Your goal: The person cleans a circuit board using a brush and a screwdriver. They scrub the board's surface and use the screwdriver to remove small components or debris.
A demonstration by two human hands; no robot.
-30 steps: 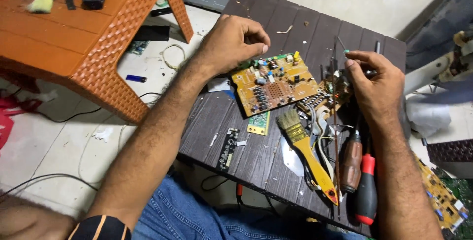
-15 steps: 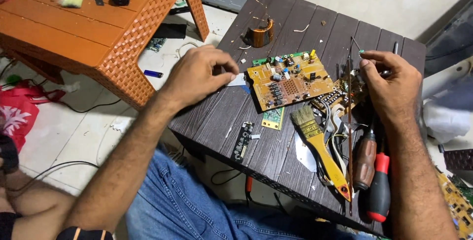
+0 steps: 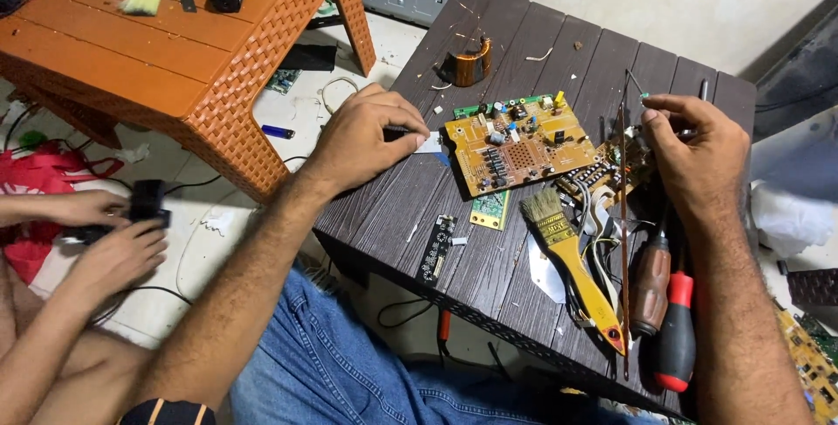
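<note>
— Two hands, so what does each grip hold?
— The right hand (image 3: pixel 698 159) is curled over the small brown circuit board (image 3: pixel 611 167), fingers pinched shut on something thin at its top; what exactly it pinches is hidden, perhaps a wire. The left hand (image 3: pixel 371 137) rests knuckles-up on the dark tabletop (image 3: pixel 524 32), fingers closed on a thin dark tool, tip towards the large yellow circuit board (image 3: pixel 519 144).
— Where does that board lie?
— Flat at mid-tabletop, between the hands, just beside the left fingertips.
— Any room about it?
— Bare slats behind it up to a brown coil (image 3: pixel 464 65). In front it is crowded: a yellow brush (image 3: pixel 572 259) and two screwdrivers (image 3: pixel 663 303) reach towards the near edge. An orange stool (image 3: pixel 175 58) stands left, and another person's hands (image 3: pixel 105 233) hold a black thing low down.
</note>
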